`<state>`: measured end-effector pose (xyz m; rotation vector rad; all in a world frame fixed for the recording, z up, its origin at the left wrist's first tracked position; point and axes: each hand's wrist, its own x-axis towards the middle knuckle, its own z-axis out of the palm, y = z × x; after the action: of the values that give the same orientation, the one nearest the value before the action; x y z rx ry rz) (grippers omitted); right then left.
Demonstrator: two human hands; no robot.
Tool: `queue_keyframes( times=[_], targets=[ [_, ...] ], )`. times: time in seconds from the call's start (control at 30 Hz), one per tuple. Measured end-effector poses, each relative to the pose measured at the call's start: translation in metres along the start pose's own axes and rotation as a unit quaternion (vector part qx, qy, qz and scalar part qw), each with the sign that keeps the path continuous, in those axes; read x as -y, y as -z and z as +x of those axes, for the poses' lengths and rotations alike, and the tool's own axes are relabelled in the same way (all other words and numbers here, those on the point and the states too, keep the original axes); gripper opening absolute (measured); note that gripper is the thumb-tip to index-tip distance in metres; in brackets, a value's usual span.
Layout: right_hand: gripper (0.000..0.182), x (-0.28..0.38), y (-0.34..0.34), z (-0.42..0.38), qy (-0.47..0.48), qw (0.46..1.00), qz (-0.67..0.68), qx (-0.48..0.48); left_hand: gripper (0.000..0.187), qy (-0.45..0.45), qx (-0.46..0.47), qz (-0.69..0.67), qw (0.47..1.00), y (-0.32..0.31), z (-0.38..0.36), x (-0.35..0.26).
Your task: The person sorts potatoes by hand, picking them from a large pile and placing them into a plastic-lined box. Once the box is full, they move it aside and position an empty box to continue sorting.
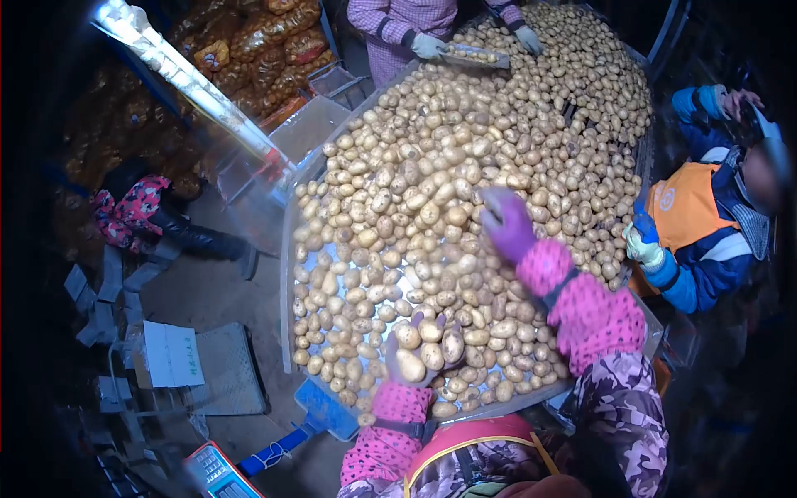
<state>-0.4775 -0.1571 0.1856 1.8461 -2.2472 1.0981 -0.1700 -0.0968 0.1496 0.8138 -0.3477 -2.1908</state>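
Potatoes (398, 178) are heaped over a large metal-edged sorting table (287, 274), thinner at the near left, where a pale lit surface shows through. My left hand (398, 365), in a purple glove, is turned palm up at the near side, its fingers curled round several potatoes (431, 356). Farther up and to the right, my right hand (508, 226), also gloved in purple, reaches over the heap. Motion blurs its fingers, so I cannot make out whether it grips a potato. Both forearms wear pink dotted sleeve covers.
Across the table a person in a checked sleeve holds a scoop-like tray (475, 56). Another person in an orange vest (685, 203) stands at the right edge. At the left are a blue scale platform (328, 407), its keypad display (217, 473), a white box (173, 354) and stacked sacks (274, 41).
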Motion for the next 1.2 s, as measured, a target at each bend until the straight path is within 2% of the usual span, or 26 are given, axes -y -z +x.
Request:
queue_keyframes(
  times=[0.07,0.13,0.17,0.2,0.23,0.27,0.33,0.4,0.47,0.5,0.53,0.57,0.6,0.67,0.77,0.87,0.9,0.93,0.97,1.0,1.03,1.07,1.1,1.13,1.2],
  targets=[
    [0.032,-0.055,-0.014,0.053,0.044,0.987,-0.156,-0.007,0.049,0.012,0.011,-0.042,0.999,0.007,-0.003,0.002],
    [0.042,-0.112,-0.037,0.079,-0.015,0.966,-0.244,0.083,0.051,0.023,0.018,-0.072,0.997,0.014,-0.006,0.004],
    [0.042,-0.100,-0.037,0.084,-0.011,0.968,-0.237,0.081,0.051,0.028,0.022,-0.078,0.996,0.017,-0.003,0.008],
    [0.044,-0.079,-0.029,0.089,-0.097,0.940,-0.257,0.201,0.052,0.031,0.021,-0.090,0.995,0.019,-0.010,0.001],
    [0.046,-0.066,-0.026,0.087,-0.180,0.889,-0.273,0.320,0.053,0.032,0.022,-0.099,0.994,0.019,-0.010,0.000],
    [0.046,-0.069,-0.031,0.077,-0.181,0.888,-0.271,0.326,0.054,0.035,0.022,-0.109,0.993,0.022,-0.011,0.002],
    [0.052,-0.076,-0.032,0.058,-0.123,0.891,-0.281,0.335,0.056,0.044,0.033,-0.133,0.990,0.027,-0.012,0.003],
    [0.054,-0.049,-0.020,0.038,-0.096,0.853,-0.342,0.381,0.057,0.047,0.040,-0.141,0.988,0.023,-0.014,0.000],
    [0.048,-0.058,-0.023,0.001,-0.088,0.882,-0.332,0.324,0.061,0.033,0.001,-0.025,0.999,0.009,-0.024,-0.007],
    [0.048,-0.062,-0.022,-0.020,-0.091,0.881,-0.330,0.327,0.061,0.036,-0.002,-0.024,0.999,0.010,-0.027,-0.009],
    [0.052,-0.063,-0.017,-0.041,-0.040,0.906,-0.331,0.260,0.064,0.094,0.001,-0.162,0.982,0.011,-0.030,-0.010],
    [0.055,-0.064,-0.012,-0.058,0.010,0.924,-0.331,0.190,0.067,0.150,0.004,-0.296,0.943,0.011,-0.031,-0.011],
    [0.055,-0.066,-0.009,-0.072,0.007,0.923,-0.333,0.191,0.067,0.153,0.004,-0.296,0.943,0.008,-0.034,-0.009],
    [0.057,-0.069,-0.007,-0.096,-0.011,0.938,-0.308,0.161,0.070,0.125,0.027,-0.135,0.983,0.003,-0.042,-0.007],
    [0.060,-0.076,-0.007,-0.112,-0.004,0.932,-0.317,0.173,0.069,0.104,-0.001,-0.107,0.989,0.026,-0.034,0.003],
    [0.060,-0.081,-0.004,-0.109,0.001,0.944,-0.292,0.154,0.067,0.103,-0.035,-0.074,0.991,0.009,-0.041,0.001],
    [0.056,-0.083,-0.005,-0.103,-0.048,0.976,-0.193,0.091,0.056,0.061,0.008,0.137,0.989,0.014,-0.040,-0.003],
    [0.053,-0.082,-0.006,-0.100,-0.097,0.991,-0.091,0.024,0.047,0.015,0.051,0.342,0.938,0.019,-0.038,-0.006],
    [0.048,-0.066,0.002,-0.097,-0.122,0.992,-0.002,-0.027,0.049,0.009,0.070,0.320,0.945,0.022,-0.037,-0.001],
    [0.048,-0.055,0.007,-0.102,-0.126,0.992,-0.003,-0.029,0.049,0.013,0.073,0.322,0.944,0.033,-0.033,0.003],
    [0.045,-0.046,0.012,-0.109,-0.251,0.944,0.214,-0.007,0.052,0.073,0.084,0.082,0.990,0.045,-0.028,0.008],
    [0.043,-0.034,0.017,-0.120,-0.360,0.833,0.419,0.012,0.055,0.131,0.085,-0.164,0.974,0.054,-0.028,0.011],
    [0.041,-0.014,0.024,-0.135,-0.376,0.757,0.534,0.011,0.053,0.206,0.106,-0.330,0.915,0.054,-0.028,0.010],
    [0.046,0.013,0.035,-0.151,-0.382,0.677,0.629,0.027,0.052,0.269,0.130,-0.454,0.840,0.062,-0.029,0.011],
    [0.055,0.056,0.045,-0.179,-0.395,0.601,0.694,0.023,0.054,0.248,0.103,-0.407,0.873,0.080,-0.015,0.023]
  ],
)
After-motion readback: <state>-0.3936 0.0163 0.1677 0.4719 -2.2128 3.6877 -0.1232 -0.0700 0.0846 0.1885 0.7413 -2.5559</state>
